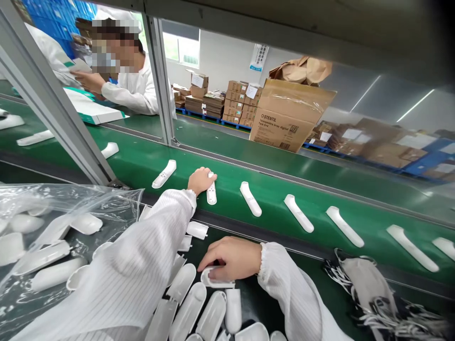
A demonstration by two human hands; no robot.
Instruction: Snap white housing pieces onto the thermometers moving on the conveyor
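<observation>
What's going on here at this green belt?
Someone in white sleeves is handling plastic parts. Their left hand covers one end of a slim white casing on the green conveyor belt, where similar casings lie spaced out in a row. Their right hand touches an open white shell in front of the belt, near more loose shells. A bag of white parts lies to the left. Across the belt, another worker holds something pale.

The casings point(212, 195) are white, the belt point(270, 189) green.
</observation>
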